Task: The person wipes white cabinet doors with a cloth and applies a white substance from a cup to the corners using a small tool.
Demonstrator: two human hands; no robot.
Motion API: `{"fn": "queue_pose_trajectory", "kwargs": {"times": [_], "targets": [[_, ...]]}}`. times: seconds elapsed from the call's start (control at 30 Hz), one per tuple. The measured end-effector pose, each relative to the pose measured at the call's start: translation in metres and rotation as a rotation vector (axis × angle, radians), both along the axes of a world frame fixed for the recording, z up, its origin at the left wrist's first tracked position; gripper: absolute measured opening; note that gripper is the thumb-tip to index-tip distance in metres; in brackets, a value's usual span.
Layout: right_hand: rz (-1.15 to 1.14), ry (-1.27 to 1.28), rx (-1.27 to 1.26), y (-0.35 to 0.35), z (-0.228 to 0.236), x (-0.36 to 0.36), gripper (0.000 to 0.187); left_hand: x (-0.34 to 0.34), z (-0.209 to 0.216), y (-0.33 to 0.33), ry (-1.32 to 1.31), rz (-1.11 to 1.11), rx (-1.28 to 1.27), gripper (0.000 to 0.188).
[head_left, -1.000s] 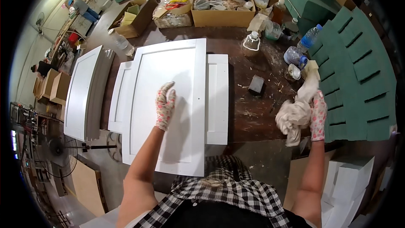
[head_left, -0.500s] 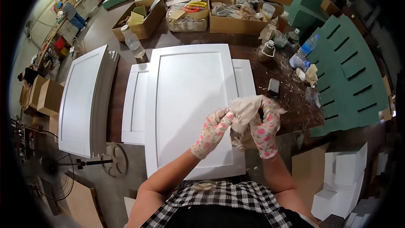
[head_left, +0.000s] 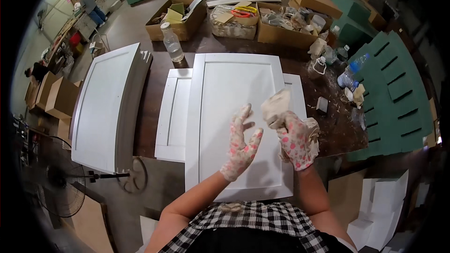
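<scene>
while fan (head_left: 58, 178) stands by brown table (head_left: 335, 137), left hand (head_left: 241, 147) splays fingers over white panel (head_left: 234, 84). right hand (head_left: 294, 143): fingers pinching rag (head_left: 277, 105).

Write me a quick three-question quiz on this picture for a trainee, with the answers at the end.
1. What does the right hand hold?
2. True or false: the left hand is gripping a bottle.
3. Which colour is the slotted sheet to the right of the table? (a) red, (b) green, (c) yellow.

Key:
1. A pale cloth.
2. False: it is open and holds nothing.
3. (b) green.
</scene>
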State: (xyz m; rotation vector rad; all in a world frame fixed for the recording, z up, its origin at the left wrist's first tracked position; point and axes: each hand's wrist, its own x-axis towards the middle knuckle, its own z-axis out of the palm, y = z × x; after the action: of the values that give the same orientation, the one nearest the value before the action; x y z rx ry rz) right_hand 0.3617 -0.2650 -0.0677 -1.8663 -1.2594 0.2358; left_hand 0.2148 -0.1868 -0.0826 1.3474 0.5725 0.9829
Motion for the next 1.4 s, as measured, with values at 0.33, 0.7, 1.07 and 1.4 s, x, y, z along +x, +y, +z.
{"fn": "queue_pose_trajectory", "kwargs": {"times": [0.33,0.7,1.07,1.4], "targets": [[0.104,0.253,0.131,0.012,-0.025,0.007,0.030,0.024,-0.025,0.015,-0.005,-0.125,-0.417,0.019],[0.112,0.436,0.309,-0.011,-0.039,0.062,0.040,0.097,-0.003,-0.002,0.022,-0.284,-0.586,0.027],[-0.078,0.736,0.381,-0.051,-0.092,0.119,0.024,0.136,-0.084,-0.015,1.055,-0.175,0.688,0.098],[-0.354,0.644,0.665,-0.088,-0.035,0.187,0.029,0.148,-0.073,-0.013,1.262,-0.099,0.693,0.089]]}}
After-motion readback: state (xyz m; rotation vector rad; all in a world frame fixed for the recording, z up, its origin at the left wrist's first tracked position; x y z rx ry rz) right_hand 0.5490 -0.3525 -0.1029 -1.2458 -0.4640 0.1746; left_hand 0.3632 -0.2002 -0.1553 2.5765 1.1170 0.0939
